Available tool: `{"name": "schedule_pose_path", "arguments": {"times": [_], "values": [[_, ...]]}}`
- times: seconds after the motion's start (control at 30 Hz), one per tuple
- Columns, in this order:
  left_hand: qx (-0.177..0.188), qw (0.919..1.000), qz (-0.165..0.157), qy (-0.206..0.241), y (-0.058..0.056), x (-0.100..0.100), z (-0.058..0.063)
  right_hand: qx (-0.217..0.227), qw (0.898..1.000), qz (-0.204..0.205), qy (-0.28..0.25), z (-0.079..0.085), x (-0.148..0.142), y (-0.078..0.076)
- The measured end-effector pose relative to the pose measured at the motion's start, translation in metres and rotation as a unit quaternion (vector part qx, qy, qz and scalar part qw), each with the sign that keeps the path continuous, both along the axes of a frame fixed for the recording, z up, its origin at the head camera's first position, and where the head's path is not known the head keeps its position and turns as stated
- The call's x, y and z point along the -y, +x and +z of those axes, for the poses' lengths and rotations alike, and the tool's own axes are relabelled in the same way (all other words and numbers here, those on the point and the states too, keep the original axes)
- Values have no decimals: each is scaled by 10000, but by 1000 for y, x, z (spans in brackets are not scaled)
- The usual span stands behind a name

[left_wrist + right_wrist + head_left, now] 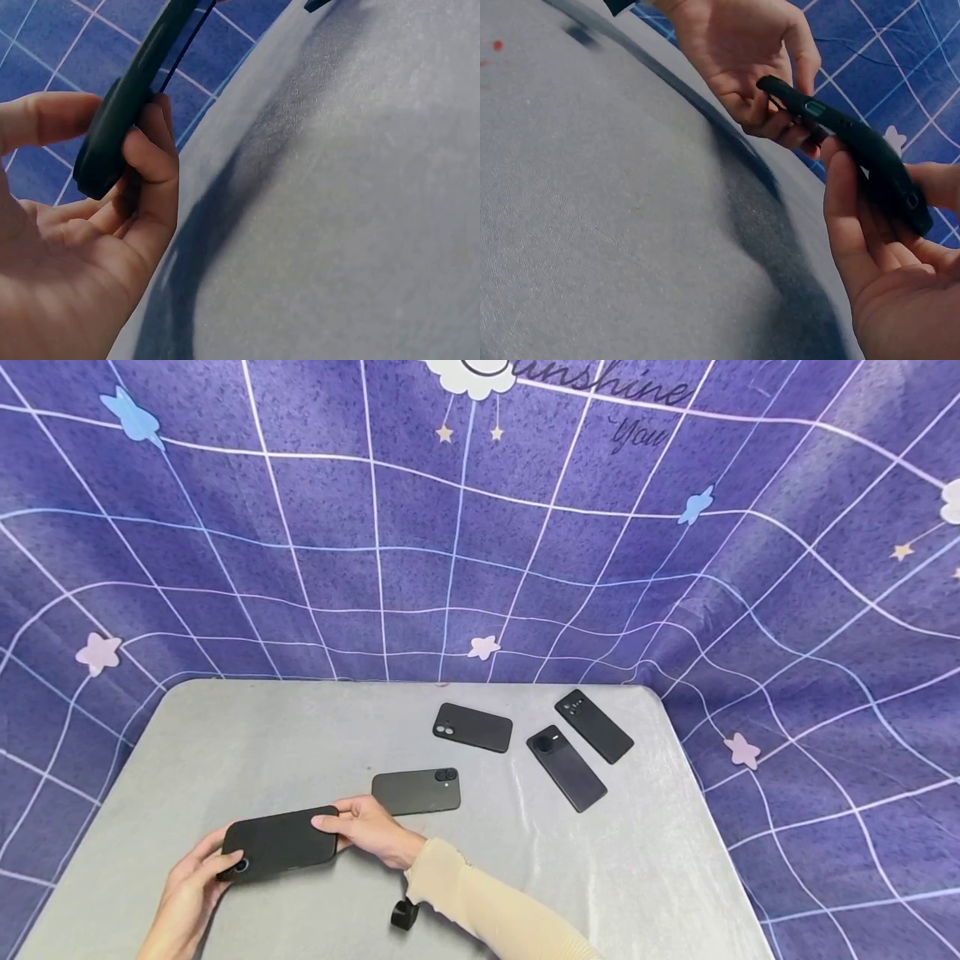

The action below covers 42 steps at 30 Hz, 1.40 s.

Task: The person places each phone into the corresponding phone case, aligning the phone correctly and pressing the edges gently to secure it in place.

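Observation:
Both hands hold a black phone case [283, 842] lengthwise above the front left of the table. My left hand [191, 881] grips its left end, thumb beside the round camera ring [241, 865]. At the other end, my right hand [371, 828] pinches the case with the thumb on top and fingers beneath. The right wrist view shows the case [862, 146] bowed along its edge, with button outlines on its side; whether a phone sits inside, I cannot tell. Just behind the right hand lies a grey phone [415, 792] with two camera lenses.
A black case [474, 727] with camera holes lies farther back. To the right, a dark phone [567, 768] with a round camera lies beside another black case [594, 727]. The grey table [637, 877] meets a purple gridded curtain [405, 568] behind and at the sides.

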State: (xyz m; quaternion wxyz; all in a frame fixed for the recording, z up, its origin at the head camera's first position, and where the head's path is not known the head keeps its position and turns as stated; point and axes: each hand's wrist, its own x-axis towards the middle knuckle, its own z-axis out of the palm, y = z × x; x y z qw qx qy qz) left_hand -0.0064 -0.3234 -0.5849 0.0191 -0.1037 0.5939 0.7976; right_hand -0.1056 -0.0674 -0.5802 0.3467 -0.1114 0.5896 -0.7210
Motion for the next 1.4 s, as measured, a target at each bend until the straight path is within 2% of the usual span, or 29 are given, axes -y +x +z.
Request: {"name": "schedule_pose_path", "arguments": {"times": [0.1,0.23,0.37,0.53,0.77,1.0,1.13,1.27,1.33,1.4], "values": [[-63,9996,188,204,-1,2,0,-1,10000,51,64,1,0,2],[-113,9966,780,244,-6,3,5,-227,9991,48,358,1,1,6],[100,9934,1129,-186,-16,4,11,-412,9976,-2,555,3,6,13],[402,9889,1228,-728,-34,6,18,-483,9975,17,516,5,14,21],[323,9872,1107,-1102,-54,4,19,-940,9908,3,977,2,19,26],[335,9842,885,-1498,-65,9,19,-1890,9644,-9,1850,2,26,22],[338,9759,769,-2014,-71,11,19,-1950,9641,3,1802,4,32,22],[215,9625,592,-2640,-78,11,20,-1948,9631,-41,1858,5,38,23],[166,9555,518,-2898,-81,11,20,-2095,9544,-68,2125,6,40,23],[124,9512,452,-3049,-83,11,20,-2341,9394,-48,2506,6,43,22]]}}
